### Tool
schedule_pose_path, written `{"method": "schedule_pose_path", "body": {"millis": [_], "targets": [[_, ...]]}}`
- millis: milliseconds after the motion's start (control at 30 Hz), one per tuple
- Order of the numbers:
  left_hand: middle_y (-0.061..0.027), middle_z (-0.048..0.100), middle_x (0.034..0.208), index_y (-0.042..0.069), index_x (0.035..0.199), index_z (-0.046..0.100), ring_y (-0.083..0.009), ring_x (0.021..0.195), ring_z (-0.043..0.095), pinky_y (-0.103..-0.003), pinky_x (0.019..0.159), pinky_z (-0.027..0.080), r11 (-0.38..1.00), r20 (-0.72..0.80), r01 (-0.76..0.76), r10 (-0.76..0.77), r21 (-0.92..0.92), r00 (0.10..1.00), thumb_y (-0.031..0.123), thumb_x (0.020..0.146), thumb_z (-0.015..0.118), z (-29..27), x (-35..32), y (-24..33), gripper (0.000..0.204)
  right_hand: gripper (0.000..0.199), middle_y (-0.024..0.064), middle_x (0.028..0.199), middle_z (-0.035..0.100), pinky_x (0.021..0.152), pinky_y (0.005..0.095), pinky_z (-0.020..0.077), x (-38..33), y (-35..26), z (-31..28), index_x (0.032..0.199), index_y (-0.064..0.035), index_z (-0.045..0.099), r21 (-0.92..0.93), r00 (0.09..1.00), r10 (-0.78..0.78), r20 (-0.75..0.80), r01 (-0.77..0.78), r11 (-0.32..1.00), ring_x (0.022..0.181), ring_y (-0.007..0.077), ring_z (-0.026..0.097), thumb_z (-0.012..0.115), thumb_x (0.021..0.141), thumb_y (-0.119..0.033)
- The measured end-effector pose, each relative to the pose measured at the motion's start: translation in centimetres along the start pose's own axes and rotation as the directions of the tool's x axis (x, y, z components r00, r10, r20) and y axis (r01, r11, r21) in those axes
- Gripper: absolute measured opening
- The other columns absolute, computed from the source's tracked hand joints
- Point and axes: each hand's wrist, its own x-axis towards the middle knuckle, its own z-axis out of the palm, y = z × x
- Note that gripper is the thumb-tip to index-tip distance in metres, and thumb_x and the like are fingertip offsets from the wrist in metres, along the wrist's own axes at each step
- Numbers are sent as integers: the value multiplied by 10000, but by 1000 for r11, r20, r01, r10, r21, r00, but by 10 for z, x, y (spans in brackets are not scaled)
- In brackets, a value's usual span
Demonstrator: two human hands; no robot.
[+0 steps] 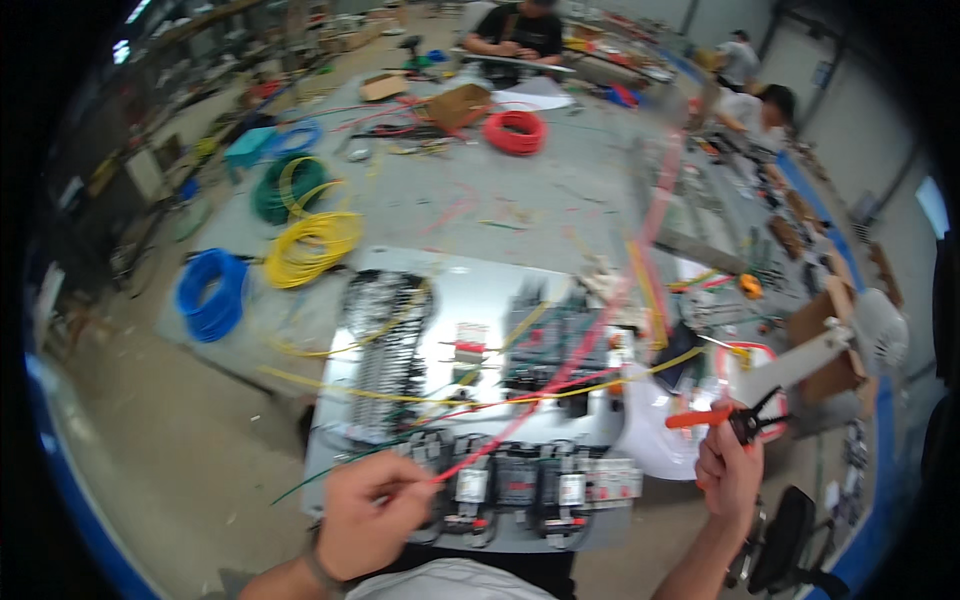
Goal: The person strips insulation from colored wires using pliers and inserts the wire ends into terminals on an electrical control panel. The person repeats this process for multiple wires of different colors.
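My left hand [375,512] is closed at the near left edge of a metal mounting plate [462,275], pinching the end of a red wire [512,428]. From my fingers the wire runs up and right across the plate, blurred by motion. Off the plate's right side, my right hand [730,470] grips orange-handled wire strippers [745,422], their black jaws apart and pointing away to the right. Along the plate's near edge sit several contactors and breakers [517,482]. A terminal strip [385,350] lies at left, and grey electrical modules [560,345] fill the right part.
Yellow wires [465,402] cross over the plate. Coils of blue [212,295], yellow [312,248], green [285,190] and red wire [515,132] lie on the table. A white fan [880,330] stands at right. Other people [520,40] work at the far side.
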Motion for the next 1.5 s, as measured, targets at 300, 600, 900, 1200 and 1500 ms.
{"method": "schedule_pose_path", "body": {"millis": [300, 600, 900, 1200, 1500], "targets": [[-30, 684, 870, -49, 1029, 707, -45, 726, 542, -234, 631, 430, 986, 10, -157, 157, 54, 988, -11, 994, 636, 19, 8, 34, 88, 445, 235, 1129, 639, 1049, 509, 488, -28, 15, 144, 1167, 20, 594, -581, 735, -302, 606, 669, 462, 1158, 450, 612, 681, 734, 69], [-12, 655, 828, -40, 989, 680, -27, 685, 525, -219, 588, 401, 974, -20, -222, 223, 44, 975, -20, 983, 662, 27, 5, 30, 28, 456, 139, 954, 532, 799, 468, 451, -39, 37, 184, 1114, -23, 563, -521, 663, -352, 660, 742, 421, 890, 348, 556, 764, 707, 13], [-48, 620, 933, -58, 1028, 625, -48, 776, 531, -210, 659, 411, 955, -34, -284, 282, -89, 959, -84, 974, 652, 25, 4, 19, 66, 369, 132, 919, 508, 740, 435, 419, -41, 35, 188, 1071, -28, 570, -521, 653, -304, 693, 746, 414, 843, 325, 533, 753, 751, -51], [-72, 632, 964, -34, 982, 617, -92, 808, 606, -237, 709, 498, 969, -56, -238, 234, -61, 971, -63, 960, 659, 32, 4, 18, 55, 316, 138, 883, 501, 716, 439, 421, -41, 35, 188, 1010, -27, 550, -521, 655, -297, 695, 743, 420, 815, 326, 533, 746, 765, -64], [-99, 674, 991, -24, 988, 621, -115, 821, 656, -251, 735, 544, 978, -70, -188, 183, -90, 981, -38, 968, 660, 34, 4, 20, 46, 289, 135, 872, 503, 709, 434, 428, -40, 33, 188, 974, -48, 546, -531, 648, -285, 706, 751, 393, 805, 322, 536, 755, 779, -91]]}}
